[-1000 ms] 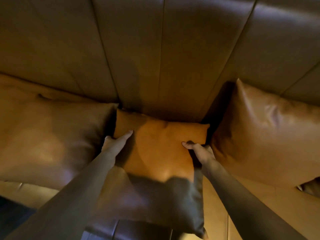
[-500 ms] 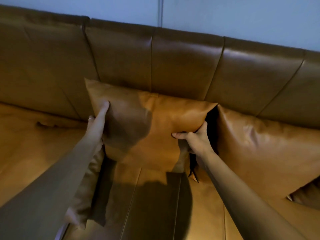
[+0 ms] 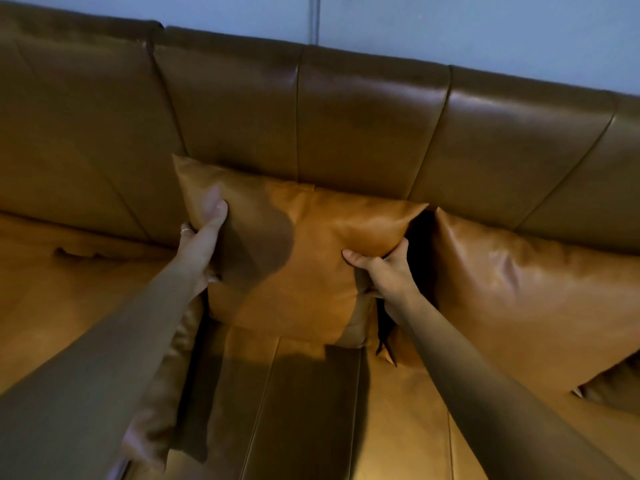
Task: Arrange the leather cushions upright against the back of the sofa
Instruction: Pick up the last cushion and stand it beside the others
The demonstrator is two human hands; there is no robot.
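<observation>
Middle cushion (image 3: 304, 258) upright on sofa back (image 3: 367, 109), both hands' grip (image 3: 204, 237) (image 3: 384, 271) holding it | 3 o'clock cushion (image 3: 526, 292) placed | 7 o'clock, maybe another (image 3: 156, 410) left

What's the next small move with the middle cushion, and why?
Probably ease it straight back and let go. Both hands, left hand and right hand, grip the middle cushion by its sides; it stands upright on the seat with its top edge already at the sofa back, beside the right cushion.
</observation>
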